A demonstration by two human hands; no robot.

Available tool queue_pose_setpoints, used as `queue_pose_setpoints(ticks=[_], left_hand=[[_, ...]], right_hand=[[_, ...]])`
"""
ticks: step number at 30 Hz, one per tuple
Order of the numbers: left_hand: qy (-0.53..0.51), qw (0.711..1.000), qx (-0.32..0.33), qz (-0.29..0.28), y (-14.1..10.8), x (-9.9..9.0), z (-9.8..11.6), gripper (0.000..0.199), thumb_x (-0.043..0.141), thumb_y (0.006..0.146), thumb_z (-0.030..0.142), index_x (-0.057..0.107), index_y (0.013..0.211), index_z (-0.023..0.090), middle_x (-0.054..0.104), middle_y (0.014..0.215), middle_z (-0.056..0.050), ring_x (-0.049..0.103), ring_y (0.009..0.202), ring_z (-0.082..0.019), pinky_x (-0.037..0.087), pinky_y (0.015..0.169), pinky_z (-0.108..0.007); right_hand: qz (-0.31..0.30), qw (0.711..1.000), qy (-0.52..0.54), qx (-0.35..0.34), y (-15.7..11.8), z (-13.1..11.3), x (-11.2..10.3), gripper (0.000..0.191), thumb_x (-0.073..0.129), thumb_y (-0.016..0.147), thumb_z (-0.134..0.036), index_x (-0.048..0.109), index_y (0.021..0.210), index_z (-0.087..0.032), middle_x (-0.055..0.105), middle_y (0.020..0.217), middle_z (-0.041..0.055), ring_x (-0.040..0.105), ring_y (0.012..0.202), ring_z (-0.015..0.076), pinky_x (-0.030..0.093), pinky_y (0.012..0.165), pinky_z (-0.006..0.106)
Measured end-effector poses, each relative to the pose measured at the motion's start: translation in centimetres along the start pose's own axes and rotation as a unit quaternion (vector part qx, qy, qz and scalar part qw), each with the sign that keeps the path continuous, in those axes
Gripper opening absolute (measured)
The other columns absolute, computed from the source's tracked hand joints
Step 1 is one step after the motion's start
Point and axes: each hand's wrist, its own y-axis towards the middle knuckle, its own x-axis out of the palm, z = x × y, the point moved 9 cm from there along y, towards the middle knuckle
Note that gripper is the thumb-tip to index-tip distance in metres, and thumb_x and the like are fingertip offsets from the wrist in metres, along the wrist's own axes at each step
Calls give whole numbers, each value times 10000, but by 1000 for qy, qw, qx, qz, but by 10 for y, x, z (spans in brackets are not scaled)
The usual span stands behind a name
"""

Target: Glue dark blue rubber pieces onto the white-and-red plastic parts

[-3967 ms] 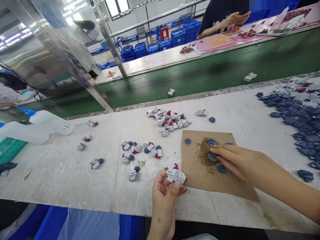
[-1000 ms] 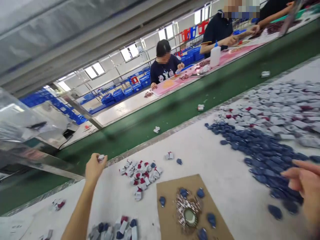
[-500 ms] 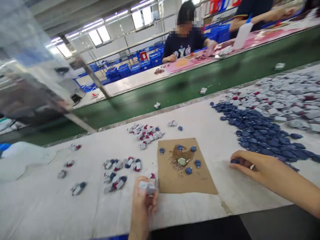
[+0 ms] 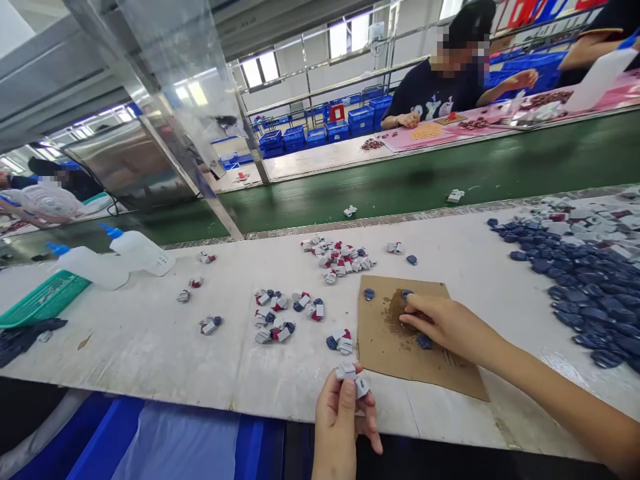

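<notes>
My left hand is closed around a small pale grey and white plastic piece, in front of the brown cardboard sheet. My right hand reaches over the cardboard, thumb and fingers pinched above the dark wet patch. What lies between those fingertips is hidden. Dark blue pieces sit on the sheet: one at its left corner, one just beyond my fingertips and one below my right hand. A joined blue, white and red cluster lies left of the cardboard.
Blue pieces and grey-white pieces are heaped at the right. Several joined clusters and a mixed pile lie to the left. Two white bottles stand by a green basket. Across the green belt, a person works.
My right hand has moved left from the blue heap, where it pinched a blue piece, to the cardboard. My left hand keeps its grey-white piece; the cluster beside it is uncovered. The view has swung left.
</notes>
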Motion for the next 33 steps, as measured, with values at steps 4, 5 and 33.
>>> queue_pose_setpoints(ticks=[4, 5, 33], left_hand=[[-6, 1000, 17, 3, -3, 3, 12, 514, 912, 528, 468, 722, 866, 130, 716, 649, -21, 603, 493, -88, 500, 379, -157], [-7, 1000, 20, 3, -4, 4, 15, 492, 923, 520, 441, 722, 840, 125, 733, 667, -36, 621, 508, -91, 510, 404, -156], [37, 996, 69, -39, -24, 17, 32, 304, 931, 538, 324, 724, 671, 145, 665, 546, 14, 584, 507, -62, 482, 529, -144]], right_hand=[[-15, 1000, 1, -28, 3, -7, 2, 348, 419, 910, -467, 391, 659, -227, 572, 660, 27, 538, 587, 203, 337, 553, 300], [-14, 999, 6, -31, 3, -10, 1, 369, 424, 907, -490, 393, 649, -227, 567, 650, 27, 536, 582, 203, 341, 552, 304], [-62, 950, 283, -118, -42, -138, 2, 370, 546, 950, -418, 613, 654, -207, 569, 607, 7, 491, 533, 103, 385, 489, 210]])
